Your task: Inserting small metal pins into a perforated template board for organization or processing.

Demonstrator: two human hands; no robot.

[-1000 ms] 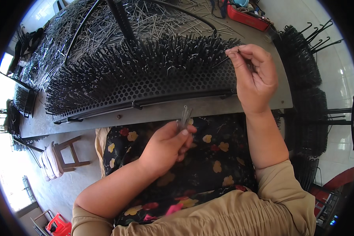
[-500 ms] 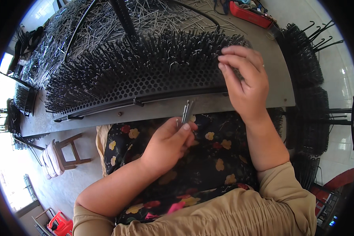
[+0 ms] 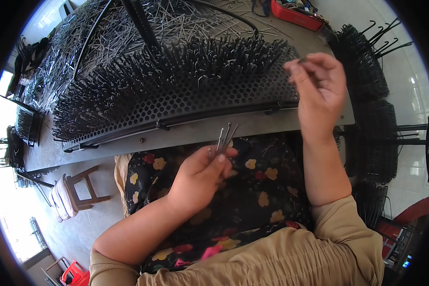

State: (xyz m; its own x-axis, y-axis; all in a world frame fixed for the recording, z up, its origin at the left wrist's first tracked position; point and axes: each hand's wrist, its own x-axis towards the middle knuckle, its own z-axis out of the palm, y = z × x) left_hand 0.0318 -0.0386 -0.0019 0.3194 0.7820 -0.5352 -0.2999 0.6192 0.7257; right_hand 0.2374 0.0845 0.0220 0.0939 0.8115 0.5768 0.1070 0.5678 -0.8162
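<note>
My left hand (image 3: 195, 177) is closed round a small bunch of thin metal rods (image 3: 225, 137), held over my lap just off the table's near edge. Their tips fan out above my thumb and fingers. My right hand (image 3: 321, 93) is raised at the right end of a curved black perforated rack (image 3: 176, 106). Its thumb and fingers are pinched around something small and dark, too blurred to name. Dense black rods with hooked tips (image 3: 214, 59) stand upright in the rack's holes, while several rows along its front and right end show bare holes.
Behind the rack lies a wide heap of loose metal rods (image 3: 93, 45) on the grey table (image 3: 195, 127). A red tool box (image 3: 296, 15) sits at the back right. Racks of black rods (image 3: 367, 71) stand off the right side. A wooden chair (image 3: 83, 190) is at the left.
My right hand has moved right, away from the standing rods. The rods in my left hand have spread apart a little. The view has shifted slightly.
</note>
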